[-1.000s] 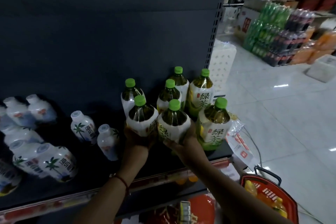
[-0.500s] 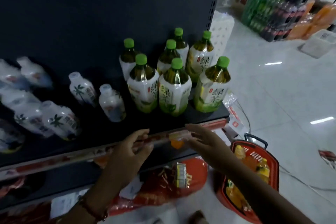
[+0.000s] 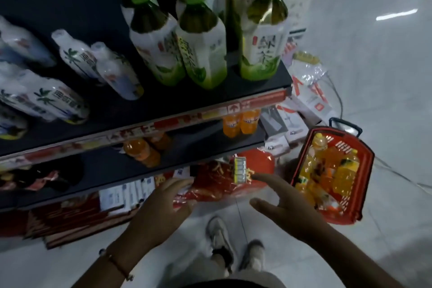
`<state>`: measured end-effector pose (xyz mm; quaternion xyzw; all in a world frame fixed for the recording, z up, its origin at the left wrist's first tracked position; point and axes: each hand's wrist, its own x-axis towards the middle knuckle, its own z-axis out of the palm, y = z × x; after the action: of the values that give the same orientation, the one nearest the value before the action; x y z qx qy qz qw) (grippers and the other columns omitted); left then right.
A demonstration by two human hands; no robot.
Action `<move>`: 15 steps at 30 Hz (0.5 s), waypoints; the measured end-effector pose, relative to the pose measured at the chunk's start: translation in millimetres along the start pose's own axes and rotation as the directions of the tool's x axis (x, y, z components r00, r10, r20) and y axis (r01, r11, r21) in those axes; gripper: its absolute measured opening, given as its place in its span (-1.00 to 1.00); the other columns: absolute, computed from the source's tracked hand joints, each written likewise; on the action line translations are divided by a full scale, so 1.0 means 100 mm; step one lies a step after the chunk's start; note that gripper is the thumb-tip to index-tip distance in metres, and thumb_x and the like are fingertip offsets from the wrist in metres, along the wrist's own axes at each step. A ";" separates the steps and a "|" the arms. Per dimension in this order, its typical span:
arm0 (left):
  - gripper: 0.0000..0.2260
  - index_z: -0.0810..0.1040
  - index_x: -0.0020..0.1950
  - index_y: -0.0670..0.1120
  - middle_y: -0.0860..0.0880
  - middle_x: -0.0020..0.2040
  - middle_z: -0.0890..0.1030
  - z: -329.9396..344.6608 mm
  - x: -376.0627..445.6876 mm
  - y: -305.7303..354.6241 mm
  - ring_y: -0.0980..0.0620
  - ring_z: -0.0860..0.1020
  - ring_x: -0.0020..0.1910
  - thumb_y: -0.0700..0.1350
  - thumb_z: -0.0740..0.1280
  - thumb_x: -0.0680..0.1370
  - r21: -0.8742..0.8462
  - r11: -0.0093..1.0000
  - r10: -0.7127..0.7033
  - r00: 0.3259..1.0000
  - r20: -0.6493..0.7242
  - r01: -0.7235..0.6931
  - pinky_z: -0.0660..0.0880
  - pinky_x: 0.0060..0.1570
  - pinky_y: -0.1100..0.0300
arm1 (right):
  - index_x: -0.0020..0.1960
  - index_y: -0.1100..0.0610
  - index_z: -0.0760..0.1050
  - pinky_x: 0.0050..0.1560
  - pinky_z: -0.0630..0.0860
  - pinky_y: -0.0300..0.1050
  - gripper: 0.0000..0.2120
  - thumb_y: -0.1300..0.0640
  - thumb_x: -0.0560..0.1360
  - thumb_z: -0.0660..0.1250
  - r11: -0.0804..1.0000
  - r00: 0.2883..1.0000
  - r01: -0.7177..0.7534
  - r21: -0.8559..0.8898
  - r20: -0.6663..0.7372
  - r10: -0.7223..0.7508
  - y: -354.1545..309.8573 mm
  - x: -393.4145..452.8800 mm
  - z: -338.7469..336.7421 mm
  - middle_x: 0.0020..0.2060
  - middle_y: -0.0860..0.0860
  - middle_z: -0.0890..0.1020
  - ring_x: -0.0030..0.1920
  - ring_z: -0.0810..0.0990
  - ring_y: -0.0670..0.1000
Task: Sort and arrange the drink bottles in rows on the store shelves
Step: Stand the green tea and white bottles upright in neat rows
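From the head view, both hands are empty, fingers spread loose. The left hand (image 3: 161, 211) hangs at lower middle; the right hand (image 3: 284, 204) reaches toward the red plastic basket (image 3: 364, 166) at right, which sits on the floor. The tall green-capped tea bottles (image 3: 201, 37) stand in rows on the dark top shelf (image 3: 163, 105), upper middle. The round orange drink bottles (image 3: 336, 170) wait in the basket (a few already stand on the lower shelf (image 3: 198, 145)). I think fetching comes next: grip one orange bottle and lift it out.

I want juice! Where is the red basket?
The red basket sits on the floor, low right in the head view, beside the right hand, full of orange drink bottles.
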<state>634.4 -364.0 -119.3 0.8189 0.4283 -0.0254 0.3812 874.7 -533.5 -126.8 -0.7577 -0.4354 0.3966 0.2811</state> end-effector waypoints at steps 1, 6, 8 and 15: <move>-0.60 0.42 0.39 0.15 0.31 0.29 0.31 0.07 0.05 0.01 0.33 0.27 0.28 0.02 0.38 0.57 0.042 0.999 0.007 1.000 -0.009 -0.007 0.21 0.21 0.40 | 0.39 -0.31 0.25 0.27 0.37 -0.23 -0.47 -0.16 0.48 0.36 1.000 1.000 -0.005 0.009 -0.008 0.005 0.08 -0.01 0.03 0.40 -0.24 0.33 0.33 0.29 -0.27; -0.55 0.45 0.41 0.07 0.09 0.37 0.43 0.33 0.43 -0.11 0.05 0.43 0.32 0.08 0.37 0.53 0.133 0.991 0.015 1.000 -0.002 -0.015 0.42 0.28 0.06 | 0.45 -0.17 0.28 -0.05 0.35 -0.45 -0.44 -0.11 0.50 0.37 1.000 0.996 -0.005 0.008 -0.093 0.005 0.41 0.18 0.29 0.44 -0.13 0.34 0.20 0.36 -0.24; -0.55 0.44 0.43 0.01 0.02 0.38 0.43 0.44 0.65 -0.24 0.00 0.42 0.33 0.03 0.36 0.55 0.189 0.982 0.016 1.000 -0.021 -0.012 0.41 0.29 0.05 | 0.45 -0.16 0.28 0.03 0.41 -0.38 -0.44 -0.09 0.49 0.37 1.000 0.991 -0.006 0.023 -0.135 0.009 0.53 0.38 0.47 0.43 -0.14 0.34 0.22 0.41 -0.18; -0.49 0.31 0.52 0.07 -0.04 0.51 0.28 0.84 2.03 -1.05 -0.13 0.35 0.43 0.08 0.33 0.59 0.286 0.958 -0.001 0.998 -0.070 0.021 0.40 0.33 -0.07 | 0.50 -0.11 0.22 0.43 0.34 0.07 -0.40 -0.06 0.52 0.34 0.996 0.954 0.065 -0.068 -0.288 -0.082 1.02 1.58 1.19 0.53 -0.06 0.21 0.48 0.24 0.02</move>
<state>711.4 -243.7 -316.5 0.8634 0.4376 -0.0610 0.2437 867.0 -431.3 -324.5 -0.7988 -0.4286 0.2577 0.3343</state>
